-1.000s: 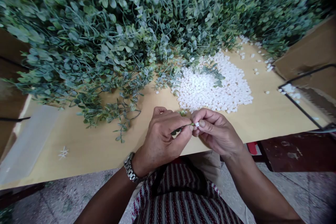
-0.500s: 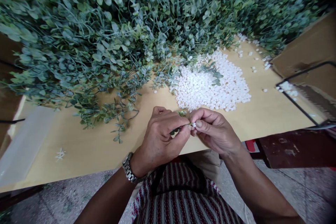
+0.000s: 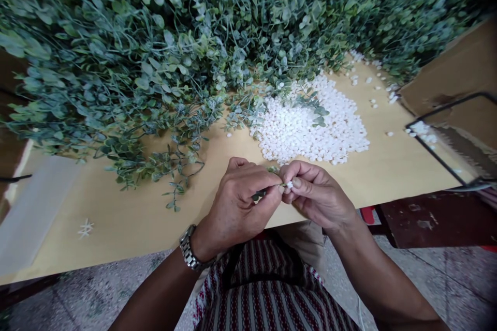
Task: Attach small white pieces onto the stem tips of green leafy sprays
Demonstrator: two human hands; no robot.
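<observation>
My left hand (image 3: 243, 199), with a metal watch at its wrist, pinches a thin green stem near the table's front edge. Against it, my right hand (image 3: 320, 194) holds a small white piece (image 3: 289, 184) between thumb and forefinger, at the tip of the stem. A few green leaves (image 3: 273, 169) show just behind the fingertips; the rest of the sprig is mostly hidden by my left hand. Beyond my hands lies a heap of small white pieces (image 3: 310, 132), with a leafy sprig (image 3: 319, 114) resting on it.
A large mass of green foliage (image 3: 163, 51) fills the back of the table (image 3: 128, 227). White star-shaped bits (image 3: 85, 228) and a translucent sheet (image 3: 34, 217) lie at the left. Cardboard (image 3: 458, 72) and a black wire frame (image 3: 435, 150) stand at the right.
The white piece at the fingertips has shifted slightly to the right, and a little more green stem shows between my two hands. Both hands keep their pinch.
</observation>
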